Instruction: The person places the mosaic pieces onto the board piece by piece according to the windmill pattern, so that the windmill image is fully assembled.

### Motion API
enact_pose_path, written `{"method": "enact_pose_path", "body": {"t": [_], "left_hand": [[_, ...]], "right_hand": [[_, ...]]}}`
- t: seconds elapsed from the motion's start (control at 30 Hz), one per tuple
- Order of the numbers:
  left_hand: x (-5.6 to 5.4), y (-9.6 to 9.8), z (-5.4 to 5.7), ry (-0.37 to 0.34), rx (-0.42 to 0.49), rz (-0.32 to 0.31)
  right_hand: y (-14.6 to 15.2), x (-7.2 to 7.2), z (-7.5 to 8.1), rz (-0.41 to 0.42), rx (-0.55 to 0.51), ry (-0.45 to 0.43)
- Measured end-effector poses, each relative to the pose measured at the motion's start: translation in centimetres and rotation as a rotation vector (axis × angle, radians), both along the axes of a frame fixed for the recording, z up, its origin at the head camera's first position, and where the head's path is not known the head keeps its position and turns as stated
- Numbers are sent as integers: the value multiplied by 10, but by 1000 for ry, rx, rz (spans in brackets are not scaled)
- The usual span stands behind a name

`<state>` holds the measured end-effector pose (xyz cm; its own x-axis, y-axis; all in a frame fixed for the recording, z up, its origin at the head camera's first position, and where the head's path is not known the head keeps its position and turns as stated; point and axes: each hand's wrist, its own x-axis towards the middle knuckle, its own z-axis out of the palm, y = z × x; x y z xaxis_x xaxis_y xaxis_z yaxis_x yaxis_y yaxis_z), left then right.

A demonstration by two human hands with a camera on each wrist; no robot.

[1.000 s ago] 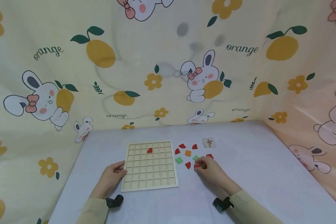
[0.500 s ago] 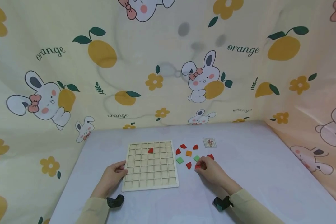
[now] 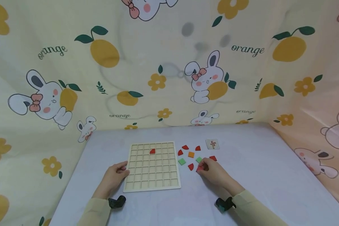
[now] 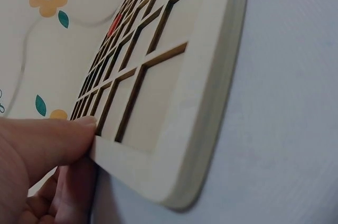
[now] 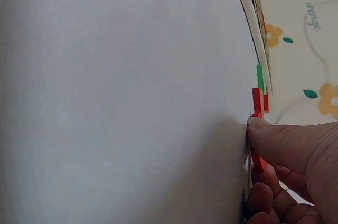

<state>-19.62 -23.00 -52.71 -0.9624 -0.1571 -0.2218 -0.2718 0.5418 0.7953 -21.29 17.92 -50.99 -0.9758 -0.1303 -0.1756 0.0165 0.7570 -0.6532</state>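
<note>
My left hand [image 3: 115, 177] holds the left edge of a pale grid board [image 3: 153, 180]. In the left wrist view the thumb [image 4: 58, 139] presses on the board's rim [image 4: 195, 129], with fingers curled at its side. A red quarter-round tile [image 3: 152, 151] sits in one cell of an upper row. Right of the board, my right hand [image 3: 214, 172] pinches a red tile [image 3: 199, 168] between thumb and fingers, low over the table; its full shape is hidden. In the right wrist view, part of this red tile [image 5: 259, 161] shows below the thumb [image 5: 285, 139].
Several loose tiles lie around the right hand, among them an orange square [image 3: 191, 154], a green square [image 3: 182, 161] and a red quarter-round [image 3: 190, 167]. A small pattern card [image 3: 212, 144] lies behind them. A printed curtain [image 3: 169, 103] rises at the table's back.
The red tile at the right fingertips looks lighter and a little more tilted. Both hands stay almost in place; the whole head view has shifted slightly.
</note>
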Motion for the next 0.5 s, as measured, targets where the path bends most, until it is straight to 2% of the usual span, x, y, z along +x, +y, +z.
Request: {"method": "enact_pose_path", "body": {"t": [0.27,0.5], "left_hand": [[1,0,-4,5,4,-2],[0,-1,-4,-11,11,10]], "right_hand": [[2,1,-3,0,20,-7],[-2,-2,5,17,9,14]]}}
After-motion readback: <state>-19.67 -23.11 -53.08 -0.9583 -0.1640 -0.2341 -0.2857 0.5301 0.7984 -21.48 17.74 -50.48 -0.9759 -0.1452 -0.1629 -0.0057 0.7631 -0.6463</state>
